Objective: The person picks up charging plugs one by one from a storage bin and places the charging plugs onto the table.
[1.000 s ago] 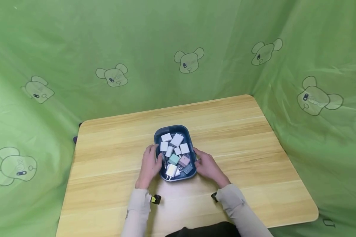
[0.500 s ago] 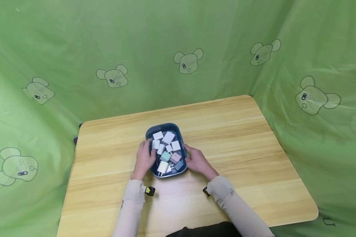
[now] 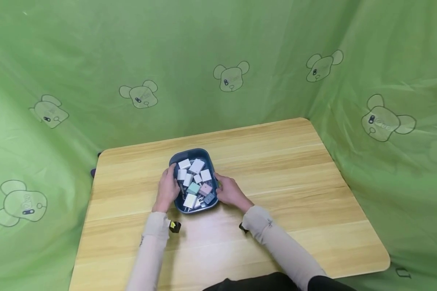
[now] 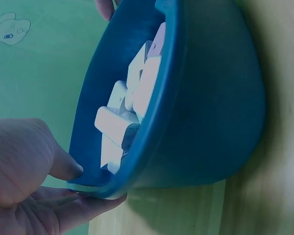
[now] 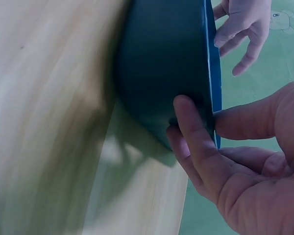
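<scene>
A dark blue plastic bin (image 3: 183, 154) with rounded corners holds several charger plugs. Most are white, such as the larger white charger plug (image 3: 197, 166); among them lie a mint green charger plug (image 3: 193, 188), a pink charger plug (image 3: 205, 189) and a blue-grey charger plug (image 3: 209, 198). My left hand (image 3: 167, 189) grips the bin's left rim, thumb inside and fingers against the outer wall in the left wrist view. On the opposite side, my right hand (image 3: 230, 192) pinches the rim (image 5: 213, 73) between thumb and fingers. White charger plugs (image 4: 115, 125) show inside the bin in the left wrist view.
The light wood table (image 3: 276, 182) has rounded corners and lies under the bin. A green curtain (image 3: 182, 48) with printed bear heads hangs behind it and on both sides. Black wrist straps (image 3: 175, 226) sit at the sleeve cuffs. Dark clothing shows at the bottom edge.
Both hands have moved the bin with its charger plugs to the left and slightly toward the table's far side, keeping their grip on its rim throughout.
</scene>
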Demonstrator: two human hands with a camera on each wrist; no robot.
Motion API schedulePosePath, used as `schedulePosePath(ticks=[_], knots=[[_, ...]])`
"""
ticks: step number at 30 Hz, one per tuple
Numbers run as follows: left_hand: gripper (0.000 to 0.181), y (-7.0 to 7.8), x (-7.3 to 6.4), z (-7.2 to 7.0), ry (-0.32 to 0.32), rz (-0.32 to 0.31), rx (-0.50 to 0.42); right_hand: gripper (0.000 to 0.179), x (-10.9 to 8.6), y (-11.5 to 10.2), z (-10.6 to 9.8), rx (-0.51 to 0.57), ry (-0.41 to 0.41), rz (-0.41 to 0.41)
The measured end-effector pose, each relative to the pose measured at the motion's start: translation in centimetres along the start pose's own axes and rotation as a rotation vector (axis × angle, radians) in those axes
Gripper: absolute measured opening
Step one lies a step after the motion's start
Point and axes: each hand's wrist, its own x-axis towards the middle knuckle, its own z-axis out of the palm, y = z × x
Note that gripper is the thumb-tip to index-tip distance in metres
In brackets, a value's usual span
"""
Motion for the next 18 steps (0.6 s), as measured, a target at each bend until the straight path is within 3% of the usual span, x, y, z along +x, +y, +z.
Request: schedulePosePath(ticks=[11,18], knots=[[0.086,-1.0,1.6,-0.9,-0.024,-0.037,0.049,0.077,1.3,-1.1,0.7,-0.032,-0.026,-0.015],[0.094,-1.7,2.6,-0.7,-0.017,-0.11,0.053,0.077,2.1,-1.8,1.1,-0.039,-0.056,-0.024]])
